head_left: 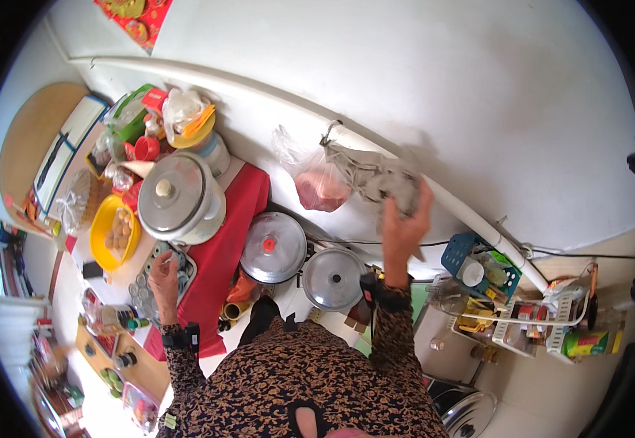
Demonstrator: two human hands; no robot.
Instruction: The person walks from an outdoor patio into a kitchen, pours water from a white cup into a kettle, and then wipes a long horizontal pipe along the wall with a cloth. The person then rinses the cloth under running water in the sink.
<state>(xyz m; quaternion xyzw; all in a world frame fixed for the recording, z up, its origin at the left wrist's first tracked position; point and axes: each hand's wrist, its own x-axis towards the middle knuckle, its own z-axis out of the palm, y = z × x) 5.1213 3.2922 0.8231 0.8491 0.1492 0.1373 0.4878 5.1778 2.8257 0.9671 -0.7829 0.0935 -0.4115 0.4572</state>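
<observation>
A grey cloth point(376, 174) hangs from the white pipe along the wall. My right hand point(405, 223) is raised to its lower end, fingers closed on the fabric. Beside the cloth hangs a clear plastic bag point(322, 188) with something reddish inside. My left hand point(162, 276) is over a metal muffin tin point(143, 296) on the table, its fingers curled together. What they hold, if anything, is too small to make out.
A lidded white pot point(178, 193) and a yellow basket point(105, 248) of egg-like round items stand on the red-draped table point(241, 212). Two lidded pots, a pressure cooker point(273, 244) and a metal pot point(332, 277), sit below the pipe point(434, 190). Wall racks point(514, 328) hold jars at right.
</observation>
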